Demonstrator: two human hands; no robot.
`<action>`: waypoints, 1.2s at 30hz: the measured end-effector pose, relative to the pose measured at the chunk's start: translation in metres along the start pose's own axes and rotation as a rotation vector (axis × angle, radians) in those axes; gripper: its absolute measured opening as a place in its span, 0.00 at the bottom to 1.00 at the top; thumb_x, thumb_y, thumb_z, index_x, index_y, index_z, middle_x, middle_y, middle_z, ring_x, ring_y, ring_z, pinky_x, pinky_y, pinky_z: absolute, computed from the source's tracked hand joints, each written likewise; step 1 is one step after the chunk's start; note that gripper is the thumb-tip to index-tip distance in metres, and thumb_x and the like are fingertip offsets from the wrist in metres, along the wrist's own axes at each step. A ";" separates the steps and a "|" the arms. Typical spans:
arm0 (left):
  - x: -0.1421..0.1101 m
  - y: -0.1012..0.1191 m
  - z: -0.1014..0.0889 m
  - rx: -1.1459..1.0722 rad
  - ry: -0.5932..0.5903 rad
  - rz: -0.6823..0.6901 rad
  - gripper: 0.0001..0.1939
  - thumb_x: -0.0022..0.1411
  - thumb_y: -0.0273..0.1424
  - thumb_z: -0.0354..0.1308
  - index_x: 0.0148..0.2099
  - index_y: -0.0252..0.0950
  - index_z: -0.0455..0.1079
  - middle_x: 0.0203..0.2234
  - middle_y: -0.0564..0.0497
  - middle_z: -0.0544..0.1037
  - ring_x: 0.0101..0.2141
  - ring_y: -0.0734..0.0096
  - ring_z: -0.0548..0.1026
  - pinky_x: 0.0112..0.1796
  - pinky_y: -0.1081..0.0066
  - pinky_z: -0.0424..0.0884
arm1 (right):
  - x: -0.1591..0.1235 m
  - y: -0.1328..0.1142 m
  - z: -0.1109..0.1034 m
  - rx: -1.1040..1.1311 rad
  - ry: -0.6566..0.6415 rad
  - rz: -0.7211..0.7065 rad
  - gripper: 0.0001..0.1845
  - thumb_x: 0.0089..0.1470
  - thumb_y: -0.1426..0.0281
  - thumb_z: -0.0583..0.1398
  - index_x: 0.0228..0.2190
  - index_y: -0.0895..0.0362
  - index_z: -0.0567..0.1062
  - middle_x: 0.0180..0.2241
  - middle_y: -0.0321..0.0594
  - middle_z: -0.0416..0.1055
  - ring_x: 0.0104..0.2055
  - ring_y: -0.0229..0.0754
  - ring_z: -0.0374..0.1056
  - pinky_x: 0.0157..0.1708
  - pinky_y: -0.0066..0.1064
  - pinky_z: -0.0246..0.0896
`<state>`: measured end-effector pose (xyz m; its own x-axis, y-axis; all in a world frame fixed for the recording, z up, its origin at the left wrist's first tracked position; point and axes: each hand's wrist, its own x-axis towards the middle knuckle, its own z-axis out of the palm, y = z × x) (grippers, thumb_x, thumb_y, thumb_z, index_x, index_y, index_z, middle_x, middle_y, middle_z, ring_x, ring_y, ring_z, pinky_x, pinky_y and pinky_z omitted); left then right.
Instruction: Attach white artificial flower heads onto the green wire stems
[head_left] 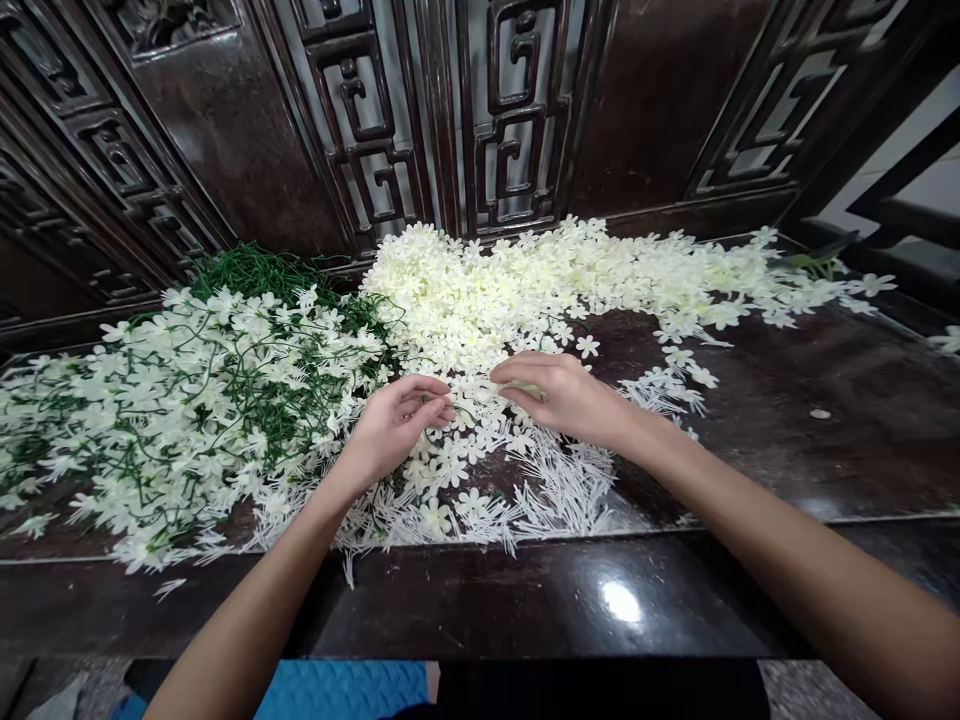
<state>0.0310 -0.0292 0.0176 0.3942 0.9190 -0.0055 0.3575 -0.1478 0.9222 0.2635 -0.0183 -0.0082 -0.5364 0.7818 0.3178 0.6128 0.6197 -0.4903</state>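
My left hand (401, 420) is closed in a pinch low over the flowers, and a thin green stem (463, 408) shows at its fingertips. Across from it, my right hand (555, 390) hovers over loose white blossoms with thumb and fingers a little apart. I see nothing held in it. Below and between the hands lie white artificial petals (454, 465) and a heap of thin white stamen-like pieces (566, 490). To the left spreads a pile of white flowers on green stems (217, 390). Behind the hands is a mound of loose cream-white blossoms (465, 290).
Everything lies on a dark, glossy wooden bench (787, 420) with a carved lattice back (517, 110). A tangle of green stems (262, 272) sits against the back at left. The bench's front edge (525, 590) runs below my forearms. A blue textured surface (345, 690) shows underneath.
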 end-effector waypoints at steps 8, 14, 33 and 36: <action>0.000 -0.002 -0.003 0.245 0.262 0.004 0.09 0.61 0.30 0.56 0.44 0.35 0.70 0.31 0.46 0.78 0.24 0.71 0.75 0.17 0.74 0.70 | -0.003 0.003 0.005 -0.085 -0.051 -0.008 0.15 0.60 0.69 0.52 0.43 0.53 0.76 0.43 0.38 0.75 0.48 0.43 0.69 0.55 0.48 0.61; 0.000 -0.011 0.001 0.632 0.305 0.186 0.07 0.61 0.29 0.57 0.42 0.34 0.72 0.41 0.45 0.78 0.45 0.58 0.73 0.47 0.51 0.70 | -0.001 -0.002 0.001 -0.005 0.014 -0.006 0.16 0.59 0.72 0.51 0.44 0.56 0.76 0.40 0.40 0.77 0.42 0.41 0.72 0.51 0.46 0.65; -0.006 -0.005 0.014 0.250 0.129 0.375 0.08 0.61 0.24 0.59 0.43 0.37 0.72 0.34 0.52 0.80 0.33 0.75 0.78 0.36 0.70 0.80 | 0.003 -0.023 -0.009 0.421 0.081 0.151 0.10 0.54 0.67 0.59 0.37 0.56 0.77 0.37 0.42 0.76 0.39 0.43 0.72 0.43 0.45 0.70; -0.006 -0.008 0.013 0.356 0.044 0.392 0.09 0.60 0.27 0.61 0.44 0.36 0.72 0.35 0.50 0.79 0.35 0.72 0.77 0.38 0.66 0.79 | 0.003 -0.016 -0.009 0.295 0.187 0.169 0.10 0.54 0.69 0.59 0.38 0.59 0.76 0.35 0.44 0.76 0.36 0.44 0.72 0.41 0.46 0.70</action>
<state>0.0370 -0.0389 0.0055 0.5224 0.7836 0.3364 0.4588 -0.5908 0.6637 0.2573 -0.0257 0.0079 -0.3099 0.8872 0.3418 0.4754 0.4559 -0.7524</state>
